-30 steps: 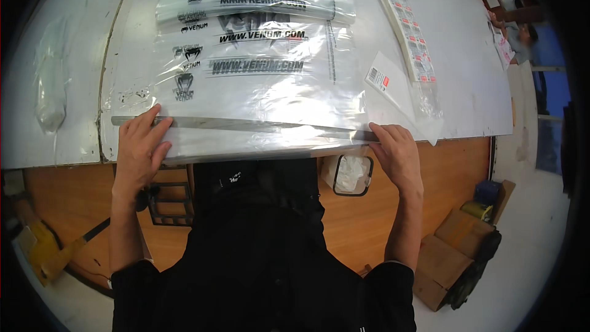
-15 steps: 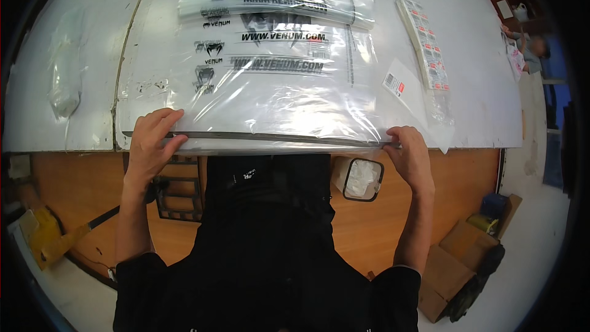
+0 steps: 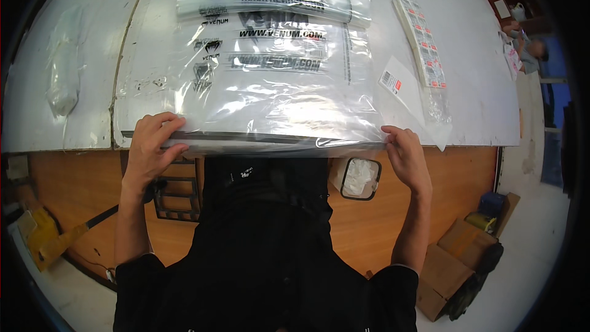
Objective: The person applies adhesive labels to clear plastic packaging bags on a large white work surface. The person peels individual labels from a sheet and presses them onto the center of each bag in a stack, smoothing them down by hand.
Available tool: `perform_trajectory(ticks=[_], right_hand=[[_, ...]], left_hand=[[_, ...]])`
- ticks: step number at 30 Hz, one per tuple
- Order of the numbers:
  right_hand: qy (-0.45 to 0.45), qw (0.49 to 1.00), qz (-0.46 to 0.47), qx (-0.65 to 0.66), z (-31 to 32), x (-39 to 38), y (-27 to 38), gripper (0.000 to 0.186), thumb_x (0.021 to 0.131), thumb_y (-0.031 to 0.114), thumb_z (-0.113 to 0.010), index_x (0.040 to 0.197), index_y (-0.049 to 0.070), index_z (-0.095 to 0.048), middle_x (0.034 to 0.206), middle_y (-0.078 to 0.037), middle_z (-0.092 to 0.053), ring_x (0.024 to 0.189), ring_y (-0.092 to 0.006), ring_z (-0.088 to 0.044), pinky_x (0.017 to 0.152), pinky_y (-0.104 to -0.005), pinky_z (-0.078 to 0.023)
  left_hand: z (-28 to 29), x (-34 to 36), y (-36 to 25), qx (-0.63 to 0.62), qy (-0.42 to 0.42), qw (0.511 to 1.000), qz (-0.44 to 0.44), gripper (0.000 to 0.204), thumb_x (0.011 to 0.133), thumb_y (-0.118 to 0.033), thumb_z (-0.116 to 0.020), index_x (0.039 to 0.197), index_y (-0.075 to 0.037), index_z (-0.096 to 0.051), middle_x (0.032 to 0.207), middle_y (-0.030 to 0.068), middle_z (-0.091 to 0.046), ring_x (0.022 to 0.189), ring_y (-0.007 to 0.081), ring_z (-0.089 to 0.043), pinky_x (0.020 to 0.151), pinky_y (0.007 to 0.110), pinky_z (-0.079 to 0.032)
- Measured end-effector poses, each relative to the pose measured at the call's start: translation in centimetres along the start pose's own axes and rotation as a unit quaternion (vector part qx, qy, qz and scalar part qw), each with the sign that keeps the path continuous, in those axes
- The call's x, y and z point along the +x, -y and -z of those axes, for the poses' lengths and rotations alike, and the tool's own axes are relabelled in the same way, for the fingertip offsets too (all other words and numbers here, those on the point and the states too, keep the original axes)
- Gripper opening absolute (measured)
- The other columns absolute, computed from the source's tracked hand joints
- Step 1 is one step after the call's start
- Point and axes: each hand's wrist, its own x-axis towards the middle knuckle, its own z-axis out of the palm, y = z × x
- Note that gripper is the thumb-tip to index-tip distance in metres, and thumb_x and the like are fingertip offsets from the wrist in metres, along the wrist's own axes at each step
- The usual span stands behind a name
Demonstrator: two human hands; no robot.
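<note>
Fingers (image 3: 171, 124) spread to both ends of the clear film's (image 3: 270, 101) near edge, apparently keeping it straight.
Left hand (image 3: 147, 149) spans the dark strip (image 3: 246, 138), can't tell if clenched; right hand (image 3: 405, 152) pinches film's near-right corner. Strip runs along the counter's (image 3: 473, 110) front edge, likely as a guide. Film lies behind, folded layers (image 3: 276, 1) at far end.

A dark-rimmed bin (image 3: 338, 175) stood right of centre; cardboard boxes (image 3: 452, 264) sat near right, a black rack (image 3: 178, 215) near left, a clear plastic bundle (image 3: 63, 80) far left.
</note>
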Motion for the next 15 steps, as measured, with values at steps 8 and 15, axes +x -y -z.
perform_trajectory(ticks=[8,15], right_hand=[[-0.086,0.959,-0.12,0.24,-1.7,-3.2,1.8,0.04,0.093,0.013,-0.067,0.131,0.002,-0.06,0.086,-0.004,-0.056,0.079,-0.0134,-0.054,0.068,-0.0277,-0.047],[-0.187,0.954,-0.157,0.175,-4.8,-6.6,3.5,0.025,0.095,0.017,-0.067,0.111,-0.001,-0.07,0.094,-0.011,-0.069,0.078,-0.0175,-0.063,0.073,-0.0303,-0.05]], left_hand=[[-0.6,-1.0,-0.2,-0.013,-0.012,1.0,0.011,0.055,0.067,-0.015,-0.086,0.119,-0.007,-0.067,0.124,0.0094,-0.063,0.101,0.0311,-0.059,0.088,0.041,-0.047],[0.8,-2.1,-1.5,0.014,0.058,0.998,0.027,0.046,0.07,-0.02,-0.084,0.112,-0.007,-0.07,0.131,0.0088,-0.062,0.105,0.0295,-0.059,0.091,0.04,-0.046]])
